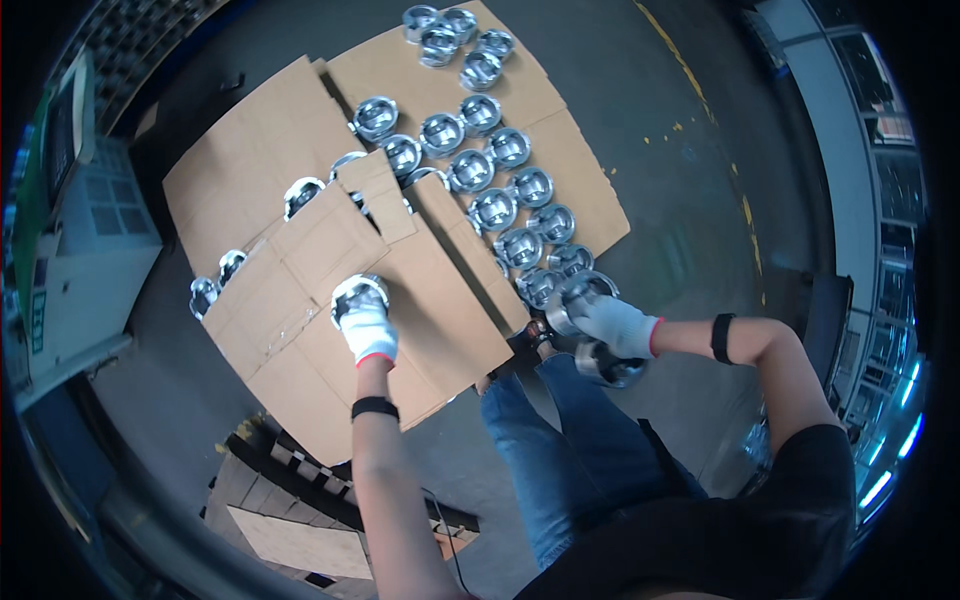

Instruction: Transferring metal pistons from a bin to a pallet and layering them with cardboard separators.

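Observation:
My left hand (366, 331), in a white glove with a red cuff, is closed on a silver engine piston (359, 289) over a brown cardboard sheet (432, 318). To the right, my right hand (620, 326), gloved alike, grips another piston (580, 288) beside the near end of the piston rows. Just below that hand a further piston (608, 366) shows, blurred; whether the hand also holds it I cannot tell. Rows of upturned pistons (494, 209) stand on a second cardboard sheet (590, 180), their hollow undersides facing up.
Several pistons (439, 44) cluster at the far end. Others (301, 196) peek out from behind the raised cardboard on the left. A wooden pallet (290, 540) lies at the lower left. A pale cabinet (95, 240) stands far left, and a yellow line (690, 70) marks the dark floor.

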Motion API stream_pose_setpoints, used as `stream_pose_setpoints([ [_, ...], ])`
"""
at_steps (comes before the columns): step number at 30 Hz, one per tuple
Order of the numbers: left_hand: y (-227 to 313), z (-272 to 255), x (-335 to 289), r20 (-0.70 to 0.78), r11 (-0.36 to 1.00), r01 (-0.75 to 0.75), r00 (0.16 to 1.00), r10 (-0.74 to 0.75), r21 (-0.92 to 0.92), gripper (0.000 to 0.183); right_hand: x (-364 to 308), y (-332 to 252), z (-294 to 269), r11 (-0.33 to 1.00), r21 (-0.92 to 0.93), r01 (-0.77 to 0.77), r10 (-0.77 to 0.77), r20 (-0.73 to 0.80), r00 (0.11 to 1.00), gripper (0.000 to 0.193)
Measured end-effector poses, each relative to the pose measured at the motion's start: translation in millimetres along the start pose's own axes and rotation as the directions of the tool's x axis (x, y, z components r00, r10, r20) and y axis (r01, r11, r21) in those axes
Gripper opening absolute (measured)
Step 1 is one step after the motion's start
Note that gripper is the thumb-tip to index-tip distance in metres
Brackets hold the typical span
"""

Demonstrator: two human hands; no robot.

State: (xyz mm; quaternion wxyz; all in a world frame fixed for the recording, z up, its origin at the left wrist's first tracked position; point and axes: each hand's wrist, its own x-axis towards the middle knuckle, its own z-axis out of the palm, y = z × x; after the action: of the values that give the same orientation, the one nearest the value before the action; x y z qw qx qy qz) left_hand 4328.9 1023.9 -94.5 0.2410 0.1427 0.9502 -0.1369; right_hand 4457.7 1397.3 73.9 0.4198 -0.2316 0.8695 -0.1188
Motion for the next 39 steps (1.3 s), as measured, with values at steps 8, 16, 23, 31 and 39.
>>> stream_pose_setpoints([
  [8, 32.3, -16.3, -86.5, 0.142, 0.053, 0.154, 0.973, -0.184, -0.987, 0.027, -90.2, 127.8, 57.4, 0.967, -0.007, -0.253, 0.253, 0.076, 0.964, 0.031],
  [16, 198.2, -111.4, -223.2, 0.750, -0.716, 0.341, 0.539, -0.382, -0.610, 0.040, -23.4, 312.9, 80.6, 0.973, 0.008, -0.232, 0.225, -0.278, 0.934, 0.047],
  [23, 326.6, -124.3, -218.4, 0.720, -0.582, 0.437, 0.520, -0.459, -0.686, 0.045, 88.7, 425.6, 84.6, 0.958, -0.152, -0.243, 0.189, -0.305, 0.933, 0.036],
  [31, 401.8, -148.9, -163.0, 0.234, 0.235, 0.319, 0.915, -0.328, -0.918, 0.026, 176.3, 453.6, 73.7, 0.985, -0.150, -0.084, 0.018, -0.396, 0.918, 0.044],
  [39, 459.2, -195.0, -76.6, 0.096, 0.585, -0.037, 0.976, 0.195, -0.810, 0.031, 156.1, 425.5, 50.1, 0.969, -0.212, -0.128, 0.005, -0.499, 0.867, 0.047],
])
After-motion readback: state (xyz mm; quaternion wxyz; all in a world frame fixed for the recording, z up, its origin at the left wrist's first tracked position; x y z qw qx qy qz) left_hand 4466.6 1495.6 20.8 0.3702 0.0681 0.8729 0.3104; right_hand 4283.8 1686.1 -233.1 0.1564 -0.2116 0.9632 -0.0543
